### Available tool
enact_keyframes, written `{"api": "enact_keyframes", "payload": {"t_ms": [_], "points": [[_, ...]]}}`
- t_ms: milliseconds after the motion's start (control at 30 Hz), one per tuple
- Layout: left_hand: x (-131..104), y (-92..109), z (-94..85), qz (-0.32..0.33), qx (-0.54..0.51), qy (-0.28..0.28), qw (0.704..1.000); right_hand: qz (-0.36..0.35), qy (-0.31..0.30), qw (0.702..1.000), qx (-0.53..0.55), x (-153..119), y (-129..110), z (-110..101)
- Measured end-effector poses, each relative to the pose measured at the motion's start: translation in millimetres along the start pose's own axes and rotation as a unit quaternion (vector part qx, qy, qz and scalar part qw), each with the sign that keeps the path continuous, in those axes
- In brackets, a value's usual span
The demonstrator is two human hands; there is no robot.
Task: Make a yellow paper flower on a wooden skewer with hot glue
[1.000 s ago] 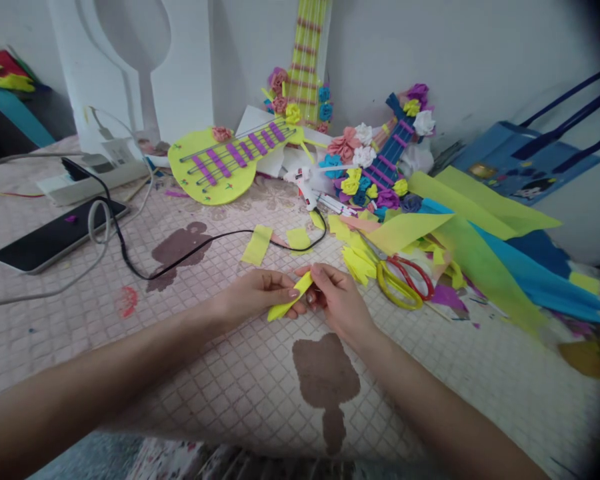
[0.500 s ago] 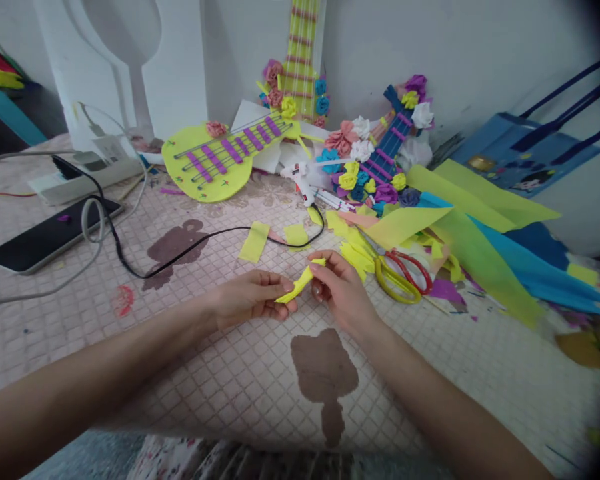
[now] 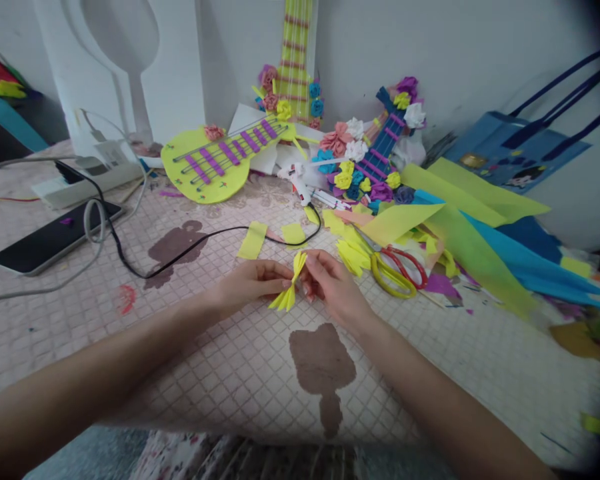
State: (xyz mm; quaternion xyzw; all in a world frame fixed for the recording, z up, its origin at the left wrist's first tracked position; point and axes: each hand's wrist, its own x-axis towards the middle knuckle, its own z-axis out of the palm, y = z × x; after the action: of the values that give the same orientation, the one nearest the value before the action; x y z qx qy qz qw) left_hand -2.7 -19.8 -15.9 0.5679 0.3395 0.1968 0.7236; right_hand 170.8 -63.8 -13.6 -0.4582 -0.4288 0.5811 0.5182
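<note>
Between my two hands is a piece of yellow crepe paper (image 3: 286, 297), pinched at its middle and fanned out in pleats at both ends. My left hand (image 3: 253, 283) grips it from the left with thumb and fingers. My right hand (image 3: 333, 283) pinches it from the right, near the upper end. Just beyond the hands lie small yellow paper rectangles (image 3: 253, 241). To the right of my right hand are pleated yellow paper pieces (image 3: 354, 256) and scissors (image 3: 393, 283) with red and yellow handles.
A white glue gun (image 3: 298, 183) lies behind the hands, its black cord crossing the table. Behind stand a yellow paper guitar (image 3: 207, 190) and a blue one with paper flowers (image 3: 380, 150). A tablet-like black slab (image 3: 45, 243) and power strip (image 3: 63, 190) are left; a blue bag (image 3: 510, 143) is right.
The yellow paper, a narrow twisted strip before, now spreads into pleats at its lower end and stands more upright. Both hands have shifted slightly; the whole view has moved a little too.
</note>
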Motion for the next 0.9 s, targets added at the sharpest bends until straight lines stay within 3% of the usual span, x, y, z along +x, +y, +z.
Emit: {"api": "enact_keyframes", "payload": {"t_ms": [200,533,667,900], "points": [[-0.5,2.4,1.8,0.001,-0.052,0.01,0.999,-0.014,0.016,0.999,-0.029,-0.1,0.8,-0.5],[-1.0,0.8,3.0,0.074,0.013,0.029,0.997,-0.018,0.014,0.999,-0.028,0.1,2.1,-0.3],[-1.9,-1.1,6.1,0.125,0.078,0.028,0.989,-0.026,0.01,0.999,-0.045,0.2,2.4,-1.8],[-5.9,-1.7,11.8,0.157,0.199,0.109,0.961,-0.067,-0.012,0.989,-0.13,2.0,4.1,-3.5]]}}
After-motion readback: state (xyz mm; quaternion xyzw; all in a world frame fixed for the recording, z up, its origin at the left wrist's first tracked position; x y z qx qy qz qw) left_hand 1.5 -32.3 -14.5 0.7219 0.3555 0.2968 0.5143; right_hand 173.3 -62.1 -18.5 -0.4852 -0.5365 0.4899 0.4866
